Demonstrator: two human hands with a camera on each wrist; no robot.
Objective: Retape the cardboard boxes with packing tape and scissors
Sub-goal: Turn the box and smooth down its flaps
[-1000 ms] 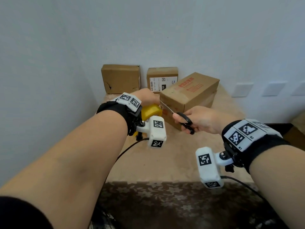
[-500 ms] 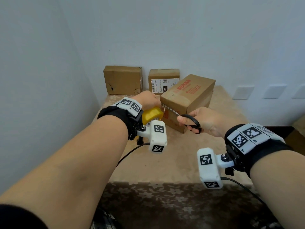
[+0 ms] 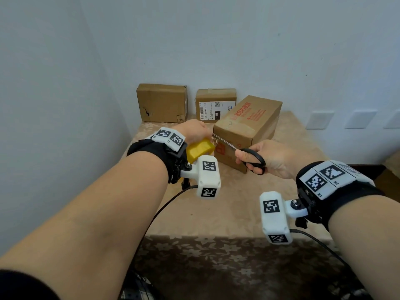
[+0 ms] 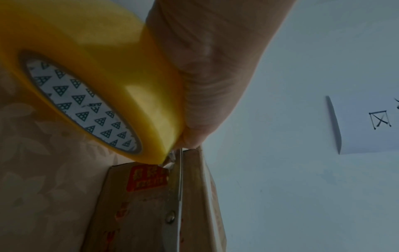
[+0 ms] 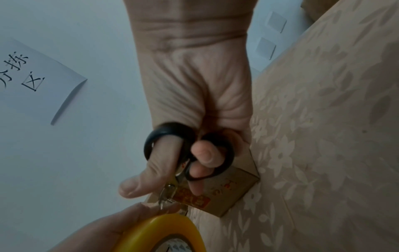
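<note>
A long cardboard box (image 3: 249, 124) with red print lies on the table, its near end facing me. My left hand (image 3: 195, 131) grips a yellow roll of packing tape (image 3: 200, 149) just left of that end; the same tape roll (image 4: 103, 81) fills the left wrist view. My right hand (image 3: 268, 156) holds black-handled scissors (image 3: 252, 159), thumb and fingers through the loops (image 5: 187, 150). The blades (image 3: 224, 142) reach left to the gap between roll and box corner, where a short strip of tape (image 4: 170, 160) runs. The blades look nearly closed on it.
Two smaller cardboard boxes (image 3: 162, 102) (image 3: 216, 105) stand against the back wall. The table (image 3: 216, 208) has a beige floral cloth, its front edge close to me. White walls close in at the left and back; wall plates (image 3: 320, 120) sit at the right.
My right hand carried the scissors up and left until the blades reached the tape between roll and box. The handles have closed together. My left hand rose slightly with the roll.
</note>
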